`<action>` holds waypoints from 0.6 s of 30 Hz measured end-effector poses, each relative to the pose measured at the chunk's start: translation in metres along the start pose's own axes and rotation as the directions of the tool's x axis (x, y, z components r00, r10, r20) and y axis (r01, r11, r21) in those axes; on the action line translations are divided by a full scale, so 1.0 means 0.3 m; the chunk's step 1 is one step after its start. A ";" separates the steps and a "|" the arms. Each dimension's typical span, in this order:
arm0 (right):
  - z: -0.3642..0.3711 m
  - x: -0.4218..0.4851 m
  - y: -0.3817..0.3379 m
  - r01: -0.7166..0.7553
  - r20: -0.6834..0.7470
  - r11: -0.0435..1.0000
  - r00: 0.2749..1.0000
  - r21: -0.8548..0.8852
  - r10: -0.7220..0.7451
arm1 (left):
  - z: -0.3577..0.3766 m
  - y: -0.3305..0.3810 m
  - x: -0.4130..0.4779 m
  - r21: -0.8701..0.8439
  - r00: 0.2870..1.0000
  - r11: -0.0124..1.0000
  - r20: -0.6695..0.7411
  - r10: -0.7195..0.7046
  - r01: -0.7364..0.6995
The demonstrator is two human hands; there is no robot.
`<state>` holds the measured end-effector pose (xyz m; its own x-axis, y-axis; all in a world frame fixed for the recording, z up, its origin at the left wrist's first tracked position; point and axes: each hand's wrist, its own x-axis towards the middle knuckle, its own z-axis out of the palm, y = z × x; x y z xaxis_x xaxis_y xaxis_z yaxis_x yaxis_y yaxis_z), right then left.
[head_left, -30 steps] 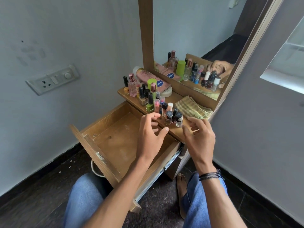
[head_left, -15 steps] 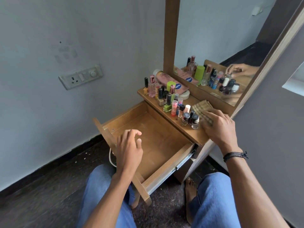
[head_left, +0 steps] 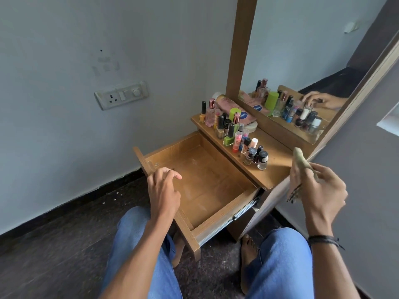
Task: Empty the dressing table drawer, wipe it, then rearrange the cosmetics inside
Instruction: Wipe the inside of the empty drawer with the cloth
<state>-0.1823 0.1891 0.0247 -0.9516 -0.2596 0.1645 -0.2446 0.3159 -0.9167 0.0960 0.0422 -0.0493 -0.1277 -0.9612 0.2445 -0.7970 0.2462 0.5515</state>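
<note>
The wooden drawer (head_left: 218, 222) is pulled out and holds nothing; its bottom shows pale dusty streaks. Several cosmetics (head_left: 235, 134), nail polish bottles, lip balms and a pink lotion tube, stand crowded on the dressing table top (head_left: 278, 162). My right hand (head_left: 321, 190) is raised at the table's right end, closed on a folded green checked cloth (head_left: 301, 160) that hangs from my fingers. My left hand (head_left: 165, 190) hovers over the drawer's front left corner, fingers loosely curled and apart, holding nothing.
A mirror (head_left: 302, 67) in a wooden frame stands behind the table top and reflects the bottles and my hand. A switch and socket plate (head_left: 121, 94) is on the left wall. My knees in blue jeans and bare feet are under the drawer.
My right hand has lifted the cloth off the table top and drawn it back to the right. My left hand stays over the drawer's front edge. The view has shifted left.
</note>
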 end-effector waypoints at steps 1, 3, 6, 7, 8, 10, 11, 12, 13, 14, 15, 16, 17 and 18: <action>-0.018 -0.028 -0.010 -0.015 -0.004 0.999 1.000 0.041 0.015 | -0.001 0.000 0.000 0.013 1.000 1.000 0.002 -0.001 0.001; -0.044 -0.081 -0.015 -0.037 0.005 0.994 0.999 0.106 0.036 | -0.001 0.002 0.002 0.037 1.000 0.999 0.003 -0.005 0.005; -0.052 -0.149 -0.006 -0.098 0.050 0.976 0.995 0.197 0.089 | 0.000 0.005 0.006 0.051 1.000 0.999 -0.005 -0.011 0.011; -0.049 -0.170 -0.004 -0.126 0.074 0.962 0.991 0.241 0.111 | -0.001 0.005 0.008 0.041 1.000 0.999 -0.012 -0.018 0.019; -0.043 -0.191 -0.002 -0.155 0.107 0.949 0.986 0.276 0.130 | -0.002 0.002 0.010 0.022 0.999 0.999 -0.019 -0.031 0.032; -0.023 -0.235 -0.003 -0.199 0.187 0.927 0.972 0.318 0.145 | -0.014 -0.007 0.021 -0.052 0.996 0.995 -0.022 -0.084 0.083; -0.006 -0.259 -0.006 -0.216 0.234 0.922 0.962 0.322 0.143 | -0.023 -0.013 0.030 -0.103 0.992 0.988 -0.023 -0.121 0.118; 0.014 -0.282 -0.011 -0.228 0.283 0.919 0.949 0.321 0.136 | -0.034 -0.018 0.043 -0.153 0.987 0.976 -0.025 -0.160 0.154; 0.040 -0.307 -0.017 -0.237 0.336 0.918 0.934 0.320 0.124 | -0.047 -0.028 0.056 -0.195 0.980 0.962 -0.029 -0.198 0.189; 0.064 -0.325 -0.026 -0.240 0.381 0.917 0.918 0.320 0.107 | -0.058 -0.033 0.071 -0.229 0.973 0.950 -0.035 -0.228 0.214; 0.090 -0.339 -0.039 -0.237 0.419 0.917 0.904 0.320 0.088 | -0.067 -0.039 0.084 -0.258 0.966 0.937 -0.040 -0.255 0.237; 0.121 -0.351 -0.050 -0.226 0.453 0.923 0.889 0.311 0.065 | -0.073 -0.050 0.097 -0.287 0.956 0.920 -0.041 -0.291 0.267; 0.154 -0.358 -0.065 -0.215 0.486 0.929 0.873 0.301 0.044 | -0.076 -0.062 0.110 -0.321 0.944 0.899 -0.041 -0.329 0.299; 0.189 -0.360 -0.078 -0.202 0.520 0.937 0.854 0.284 0.026 | -0.075 -0.074 0.121 -0.362 0.930 0.872 -0.035 -0.366 0.330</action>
<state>-0.0632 0.1581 0.0079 -0.7219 -0.6882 -0.0726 0.0154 0.0889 -0.9959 0.1223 0.0045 -0.0348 0.1939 -0.9796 0.0529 -0.5232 -0.0576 0.8502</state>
